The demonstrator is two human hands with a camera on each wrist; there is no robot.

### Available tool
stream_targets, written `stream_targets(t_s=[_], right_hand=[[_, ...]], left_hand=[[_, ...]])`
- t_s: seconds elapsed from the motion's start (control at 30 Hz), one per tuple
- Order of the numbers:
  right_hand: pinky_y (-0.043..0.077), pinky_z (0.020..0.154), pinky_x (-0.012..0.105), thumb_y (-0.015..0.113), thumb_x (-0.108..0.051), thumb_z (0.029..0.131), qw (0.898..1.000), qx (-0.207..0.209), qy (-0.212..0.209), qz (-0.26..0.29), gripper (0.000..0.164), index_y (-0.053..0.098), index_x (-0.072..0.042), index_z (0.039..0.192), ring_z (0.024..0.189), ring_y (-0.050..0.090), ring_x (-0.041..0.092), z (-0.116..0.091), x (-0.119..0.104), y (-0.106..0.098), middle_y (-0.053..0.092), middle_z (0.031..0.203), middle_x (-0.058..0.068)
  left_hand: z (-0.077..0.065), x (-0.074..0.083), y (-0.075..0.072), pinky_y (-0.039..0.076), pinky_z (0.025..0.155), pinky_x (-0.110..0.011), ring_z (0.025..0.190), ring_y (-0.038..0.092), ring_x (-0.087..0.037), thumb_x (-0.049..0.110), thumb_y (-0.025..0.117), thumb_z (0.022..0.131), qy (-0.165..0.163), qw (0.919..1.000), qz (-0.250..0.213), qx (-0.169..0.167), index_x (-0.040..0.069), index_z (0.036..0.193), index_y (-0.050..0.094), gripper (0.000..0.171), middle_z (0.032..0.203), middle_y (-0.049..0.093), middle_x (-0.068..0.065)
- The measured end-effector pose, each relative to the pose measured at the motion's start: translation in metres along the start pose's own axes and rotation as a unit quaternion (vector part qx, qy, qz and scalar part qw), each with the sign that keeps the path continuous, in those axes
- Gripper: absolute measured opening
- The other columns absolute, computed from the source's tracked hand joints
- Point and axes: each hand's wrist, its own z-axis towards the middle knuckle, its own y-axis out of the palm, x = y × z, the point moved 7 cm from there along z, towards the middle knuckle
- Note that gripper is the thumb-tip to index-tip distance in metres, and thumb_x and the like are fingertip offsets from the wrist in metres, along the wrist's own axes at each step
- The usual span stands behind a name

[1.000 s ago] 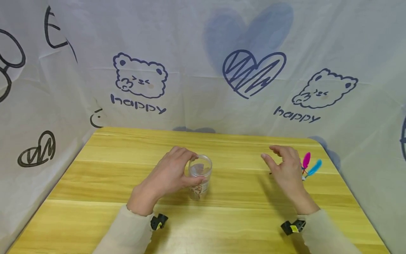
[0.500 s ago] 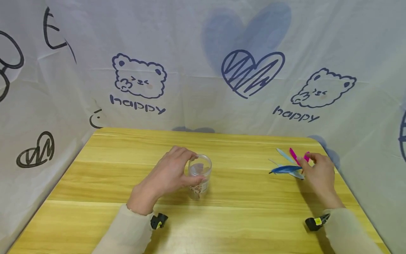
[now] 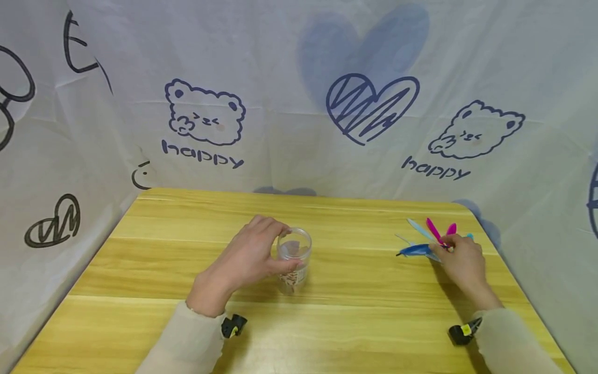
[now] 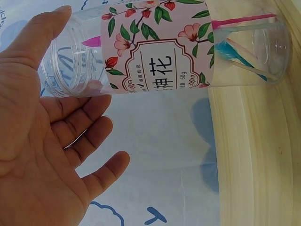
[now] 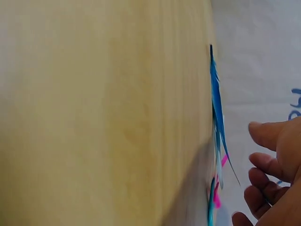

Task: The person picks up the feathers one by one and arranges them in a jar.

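Observation:
My left hand (image 3: 240, 259) grips the rim of an upright clear plastic jar (image 3: 295, 279) between thumb and fingers. In the left wrist view, its floral label (image 4: 160, 42) shows, with pink and teal feathers (image 4: 237, 54) inside. My right hand (image 3: 464, 262) is over loose feathers at the table's right side, thumb and fingers parted. Around its fingertips lie a dark blue feather (image 3: 415, 250), a pink feather (image 3: 434, 229) and a pale blue feather (image 3: 418, 228). In the right wrist view, nothing shows between the fingers; part of the pile is hidden by the hand in the head view.
The wood-grain table (image 3: 345, 322) has its far edge against a white cloth backdrop (image 3: 289, 156) printed with bears and hearts. More cloth hangs on the left and right. A black wrist camera (image 3: 233, 326) sits on each wrist.
My right hand has moved right and then down onto the feathers, uncovering several that it hid before. The left hand keeps its grip on the jar, which has not moved.

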Motion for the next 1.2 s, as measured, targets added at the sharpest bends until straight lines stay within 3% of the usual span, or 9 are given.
stream_targets(t_s=[0.13, 0.23, 0.67, 0.97, 1.2], right_hand=[[0.047, 0.074, 0.064, 0.069, -0.036, 0.102, 0.999, -0.017, -0.010, -0.028, 0.047, 0.069, 0.009, 0.119, 0.099, 0.058, 0.055, -0.002, -0.007, 0.006, 0.071, 0.109, 0.031], [0.047, 0.076, 0.068, 0.070, -0.037, 0.101, 0.999, -0.032, -0.005, -0.041, 0.046, 0.071, 0.006, 0.117, 0.103, 0.059, 0.058, -0.002, -0.009, 0.010, 0.071, 0.114, 0.031], [0.043, 0.084, 0.072, 0.066, -0.039, 0.103, 0.992, -0.110, 0.003, -0.063, 0.050, 0.069, 0.004, 0.129, 0.118, 0.056, 0.061, 0.003, -0.016, 0.029, 0.069, 0.128, 0.030], [0.039, 0.091, 0.079, 0.060, -0.027, 0.106, 0.991, -0.122, -0.030, -0.050, 0.041, 0.067, -0.001, 0.136, 0.126, 0.048, 0.065, 0.008, -0.028, 0.035, 0.061, 0.140, 0.032], [0.038, 0.090, 0.076, 0.056, -0.021, 0.107, 0.992, -0.116, -0.029, -0.031, 0.035, 0.070, -0.004, 0.134, 0.126, 0.048, 0.063, 0.011, -0.031, 0.037, 0.059, 0.143, 0.031]], left_hand=[[0.000, 0.000, 0.000, 0.044, 0.116, -0.050, 0.129, 0.055, -0.027, 0.059, 0.082, 0.085, -0.001, 1.0000, 0.000, 0.000, 0.008, 0.133, 0.067, 0.072, 0.130, 0.067, -0.005], [-0.001, 0.000, 0.000, 0.044, 0.116, -0.050, 0.129, 0.055, -0.027, 0.059, 0.082, 0.085, -0.002, 1.0000, 0.000, -0.001, 0.008, 0.133, 0.067, 0.072, 0.131, 0.067, -0.005], [-0.002, 0.000, 0.000, 0.043, 0.117, -0.050, 0.130, 0.054, -0.027, 0.060, 0.082, 0.086, -0.001, 1.0000, 0.001, 0.000, 0.008, 0.134, 0.067, 0.072, 0.131, 0.067, -0.005], [-0.002, 0.000, 0.000, 0.043, 0.117, -0.050, 0.130, 0.055, -0.027, 0.059, 0.082, 0.085, 0.000, 1.0000, 0.004, 0.002, 0.008, 0.133, 0.067, 0.072, 0.130, 0.067, -0.005], [-0.002, 0.000, 0.000, 0.044, 0.116, -0.050, 0.129, 0.056, -0.027, 0.060, 0.082, 0.086, 0.001, 1.0000, 0.006, 0.003, 0.008, 0.133, 0.067, 0.072, 0.130, 0.068, -0.004]])
